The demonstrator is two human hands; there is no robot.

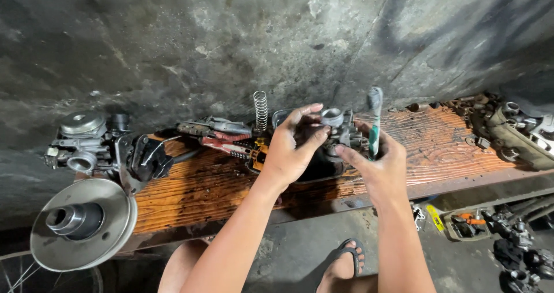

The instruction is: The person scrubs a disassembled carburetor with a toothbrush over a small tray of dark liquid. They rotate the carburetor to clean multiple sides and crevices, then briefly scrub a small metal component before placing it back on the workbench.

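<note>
The left hand [290, 148] is closed around a small grey metal carburettor [340, 130], fingers curled over its far side and thumb pressing at its near edge, so the part is lifted just above the middle of a worn wooden board [438, 148]. The right hand [378, 163] touches the same part from the right, its forefinger stretched toward the carburettor's lower side, while its other fingers clamp a toothbrush [374, 122] that stands upright, white bristle head at the top and green on the handle. Directly under the hands lies a dark shallow tray [314, 169], mostly hidden by them. Just left of the hands, on the board, sit red-handled pliers [222, 137] and other hand tools, and a steel coil spring [261, 110] stands upright at the far edge against the stained concrete wall [231, 39]. Farther left rests a second carburettor [83, 143] beside a dark bracket, and at the near left end a broad silver pulley disc [83, 224] overhangs the board. At the far right lies a larger engine part [522, 131]. Near, below the board, a sandalled foot [343, 267] rests on the floor, with a small container of bits [464, 224] to its right.
</note>
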